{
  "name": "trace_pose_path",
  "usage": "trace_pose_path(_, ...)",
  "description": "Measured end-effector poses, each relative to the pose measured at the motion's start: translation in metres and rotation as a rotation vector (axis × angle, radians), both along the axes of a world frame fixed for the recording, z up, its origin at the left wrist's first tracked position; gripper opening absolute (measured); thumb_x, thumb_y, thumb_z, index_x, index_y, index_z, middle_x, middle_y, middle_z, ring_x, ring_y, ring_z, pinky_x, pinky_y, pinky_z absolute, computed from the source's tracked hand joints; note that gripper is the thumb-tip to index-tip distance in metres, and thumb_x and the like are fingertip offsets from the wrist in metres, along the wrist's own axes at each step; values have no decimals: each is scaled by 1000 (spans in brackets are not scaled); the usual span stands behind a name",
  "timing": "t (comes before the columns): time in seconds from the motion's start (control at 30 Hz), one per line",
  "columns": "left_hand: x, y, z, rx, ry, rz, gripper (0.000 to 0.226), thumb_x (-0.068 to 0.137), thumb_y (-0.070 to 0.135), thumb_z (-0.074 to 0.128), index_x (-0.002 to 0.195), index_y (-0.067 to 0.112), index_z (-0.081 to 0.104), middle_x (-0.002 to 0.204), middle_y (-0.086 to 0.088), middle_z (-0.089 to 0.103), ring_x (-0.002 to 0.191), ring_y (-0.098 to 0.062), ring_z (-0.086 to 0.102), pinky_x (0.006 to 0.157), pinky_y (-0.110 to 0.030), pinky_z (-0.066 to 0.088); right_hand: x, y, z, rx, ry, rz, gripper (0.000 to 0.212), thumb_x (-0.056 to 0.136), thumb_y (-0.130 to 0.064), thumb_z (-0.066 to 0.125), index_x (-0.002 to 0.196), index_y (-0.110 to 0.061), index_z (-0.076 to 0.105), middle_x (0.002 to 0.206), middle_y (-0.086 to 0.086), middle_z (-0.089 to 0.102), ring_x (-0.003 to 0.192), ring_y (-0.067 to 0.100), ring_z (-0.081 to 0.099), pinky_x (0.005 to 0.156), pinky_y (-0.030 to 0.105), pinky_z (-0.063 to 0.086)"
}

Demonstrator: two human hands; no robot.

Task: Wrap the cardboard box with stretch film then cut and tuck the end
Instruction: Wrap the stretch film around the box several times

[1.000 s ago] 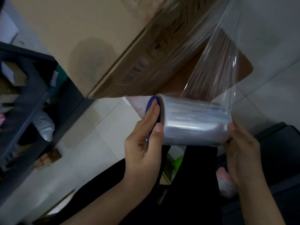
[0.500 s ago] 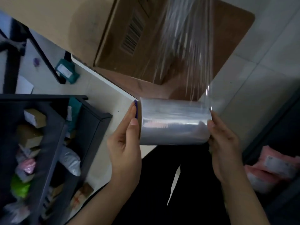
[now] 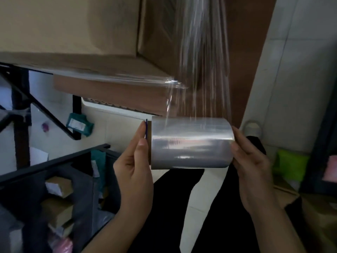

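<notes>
While the roll of stretch film (image 3: 191, 143) lies crosswise before us, its long axis running left to right, the cardboard box (image 3: 73, 30) sits above and beyond the roll on the brown counter (image 3: 253, 42). A taut, streaked sheet of film (image 3: 204, 70) climbs from the roll's top to the box's side face. We judge that the coming pass turns on this: the box lies ahead of the roll and to its upper left, so the roll must travel sideways round the corner with its axis kept parallel to the box's face. Neither hand is nearer, since each takes one end. Our left hand (image 3: 135, 167) clasps the blue-rimmed end, thumb and forefinger laid along the rim. Our right hand (image 3: 251, 168) curls its fingers onto the opposite end. Film bunches in a band along the box's lower edge, just up and left of the roll. We can read no writing on box or roll. A teal parcel (image 3: 79, 125) left of the roll bears a white label (image 3: 77, 124), too small to read.
</notes>
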State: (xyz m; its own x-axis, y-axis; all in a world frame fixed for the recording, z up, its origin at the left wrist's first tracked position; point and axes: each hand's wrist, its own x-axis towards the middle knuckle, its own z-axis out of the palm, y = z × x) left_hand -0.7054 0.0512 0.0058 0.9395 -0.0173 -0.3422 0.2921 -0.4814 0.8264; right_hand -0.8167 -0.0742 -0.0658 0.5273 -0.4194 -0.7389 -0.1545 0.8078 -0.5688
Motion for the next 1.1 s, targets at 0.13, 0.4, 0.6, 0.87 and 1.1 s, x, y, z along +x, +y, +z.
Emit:
trace_pose_path(0.13,23,30,7,-17,-3,-73,53,82,37,47,122,6,62,124,-3,66,118,-10,59,98,-24,47,11,43,5,53,-3,-95,68,50,-48,81,113,-25,69,111,-9,73,107,8,66,91,22,52)
trace_pose_path(0.4,51,60,12,47,-58,-123,49,85,36,50,121,5,63,122,-7,67,117,-15,60,104,-43,45,36,87,4,155,-59,-105,82,51,-55,83,122,-20,64,120,-2,70,114,16,64,93,27,52)
trace_pose_path(0.6,81,74,9,22,-28,-307,55,80,41,49,124,8,60,124,4,66,120,-10,58,104,-35,45,57,116,2,125,-75,-252,77,50,-56,83,118,-25,64,115,-9,72,109,8,66,86,19,53)
trace_pose_path(0.87,134,96,3,81,-28,-630,60,83,40,45,122,-3,59,117,-9,66,112,-19,61,83,-16,48,97,182,-6,1,-39,-534,46,66,-36,69,111,-26,70,118,-9,70,114,8,62,91,16,49)
trace_pose_path(1.1,149,99,1,149,20,-618,30,96,7,45,80,21,66,68,19,69,61,11,57,55,-2,40,115,217,-6,6,-8,-707,39,88,-6,54,126,-13,61,117,0,71,108,13,66,90,21,52)
